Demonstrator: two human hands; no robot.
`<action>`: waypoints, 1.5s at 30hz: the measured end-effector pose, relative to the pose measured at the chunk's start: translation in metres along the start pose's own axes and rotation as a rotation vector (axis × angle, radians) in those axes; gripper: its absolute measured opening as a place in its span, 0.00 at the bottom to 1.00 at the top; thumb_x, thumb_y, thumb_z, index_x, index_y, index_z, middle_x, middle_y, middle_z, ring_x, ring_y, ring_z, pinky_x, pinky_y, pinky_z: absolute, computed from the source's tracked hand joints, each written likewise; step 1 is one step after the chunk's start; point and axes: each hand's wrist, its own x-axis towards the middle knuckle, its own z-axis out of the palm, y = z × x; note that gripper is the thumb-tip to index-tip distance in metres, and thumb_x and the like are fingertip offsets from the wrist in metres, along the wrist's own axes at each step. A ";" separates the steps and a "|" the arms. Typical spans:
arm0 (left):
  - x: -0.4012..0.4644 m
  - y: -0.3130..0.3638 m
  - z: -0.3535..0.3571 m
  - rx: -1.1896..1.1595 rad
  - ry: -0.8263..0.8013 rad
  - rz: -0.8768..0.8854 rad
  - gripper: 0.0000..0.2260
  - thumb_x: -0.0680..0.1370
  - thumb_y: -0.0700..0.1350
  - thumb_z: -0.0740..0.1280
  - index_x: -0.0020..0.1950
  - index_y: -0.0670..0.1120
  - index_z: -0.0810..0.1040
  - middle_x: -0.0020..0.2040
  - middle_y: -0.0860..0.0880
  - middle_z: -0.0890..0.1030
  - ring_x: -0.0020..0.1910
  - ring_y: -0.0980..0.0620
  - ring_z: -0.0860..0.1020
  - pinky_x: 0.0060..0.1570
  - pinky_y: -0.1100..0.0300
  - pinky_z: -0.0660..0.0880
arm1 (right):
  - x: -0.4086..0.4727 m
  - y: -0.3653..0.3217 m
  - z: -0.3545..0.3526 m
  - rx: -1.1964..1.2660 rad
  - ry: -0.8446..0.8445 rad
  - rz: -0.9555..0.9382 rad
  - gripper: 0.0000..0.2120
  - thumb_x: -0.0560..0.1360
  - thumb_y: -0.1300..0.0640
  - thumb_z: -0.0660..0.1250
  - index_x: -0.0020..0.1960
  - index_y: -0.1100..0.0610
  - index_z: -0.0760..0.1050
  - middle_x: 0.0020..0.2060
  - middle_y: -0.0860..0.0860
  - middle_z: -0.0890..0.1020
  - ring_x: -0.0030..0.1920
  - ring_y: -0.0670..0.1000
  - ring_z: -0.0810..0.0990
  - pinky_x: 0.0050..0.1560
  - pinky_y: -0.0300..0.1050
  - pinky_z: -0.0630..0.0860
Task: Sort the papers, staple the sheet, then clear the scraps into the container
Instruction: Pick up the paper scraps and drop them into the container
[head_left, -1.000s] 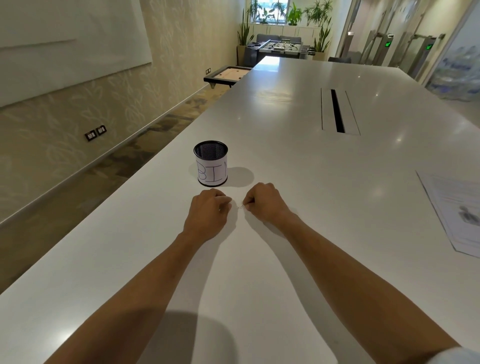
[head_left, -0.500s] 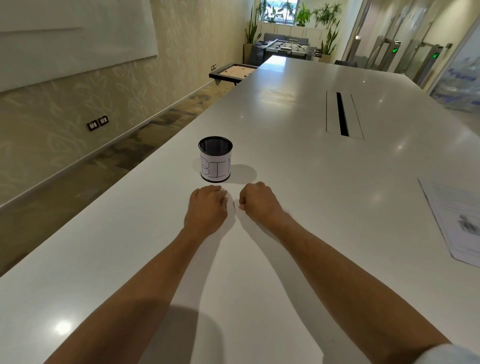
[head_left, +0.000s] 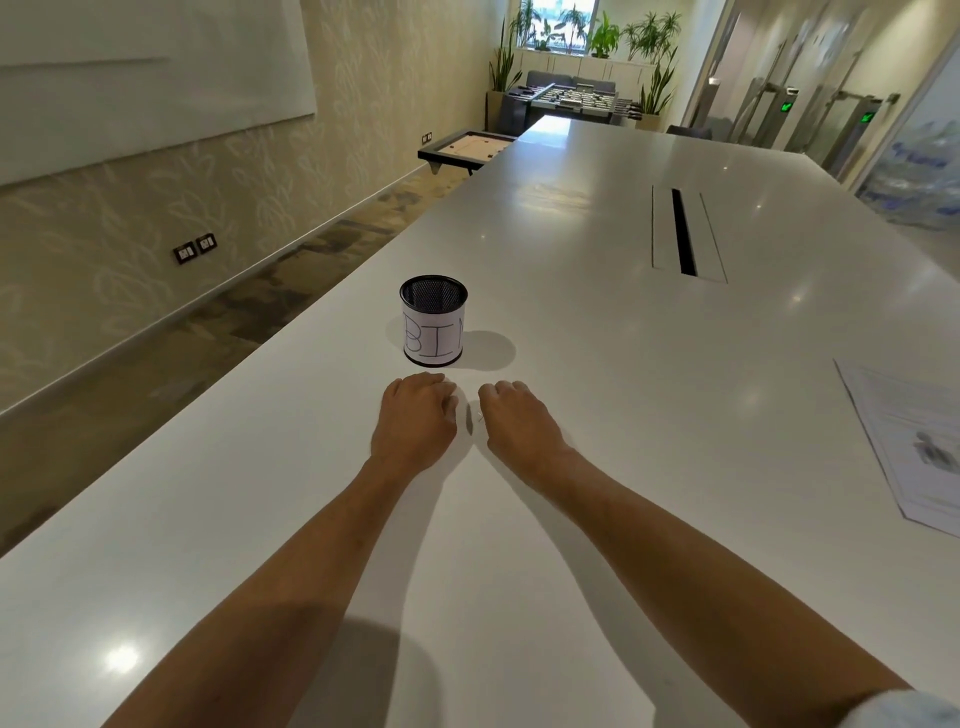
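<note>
On the white surface (head_left: 597, 395), just short of the mesh container (head_left: 433, 319), both hands lay knuckles-up with fingers curled under. Left hand (head_left: 413, 418) and right hand (head_left: 519, 421) sat close together but apart; a tiny pale speck (head_left: 480, 417) — possibly a scrap or staple — lay in the gap beside the right one. Whether either grip pinched anything could not be told, since the fingertips were hidden beneath the hands.

Risks, as judged: scraps this small could slip from a pinch or be brushed off the near left edge by a forearm; a careless reach could knock the light container over — it stood near that edge. The printed papers (head_left: 914, 447) lay well apart at right.

Legible writing: handwritten "BI" plus part of a third letter on the container's paper wrap. Print on the papers was too blurred to read.
</note>
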 end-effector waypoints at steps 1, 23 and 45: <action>0.000 0.000 0.000 -0.001 0.000 -0.004 0.10 0.77 0.43 0.62 0.49 0.43 0.83 0.50 0.46 0.84 0.52 0.46 0.80 0.58 0.50 0.74 | 0.001 0.001 -0.001 0.030 -0.015 0.018 0.08 0.73 0.70 0.62 0.51 0.63 0.73 0.48 0.60 0.78 0.50 0.59 0.76 0.44 0.47 0.68; 0.003 -0.002 -0.001 -0.052 0.006 0.001 0.09 0.76 0.42 0.62 0.49 0.45 0.82 0.47 0.51 0.83 0.48 0.49 0.78 0.54 0.54 0.71 | 0.148 -0.011 -0.072 0.588 0.137 0.196 0.13 0.72 0.70 0.61 0.42 0.57 0.82 0.48 0.56 0.83 0.48 0.54 0.81 0.48 0.43 0.79; 0.001 0.002 -0.005 -0.033 -0.008 -0.025 0.06 0.74 0.41 0.64 0.36 0.46 0.75 0.36 0.51 0.78 0.40 0.47 0.76 0.48 0.53 0.71 | 0.015 0.020 -0.019 0.237 -0.211 0.212 0.23 0.72 0.51 0.70 0.26 0.53 0.60 0.28 0.51 0.68 0.35 0.54 0.69 0.31 0.44 0.63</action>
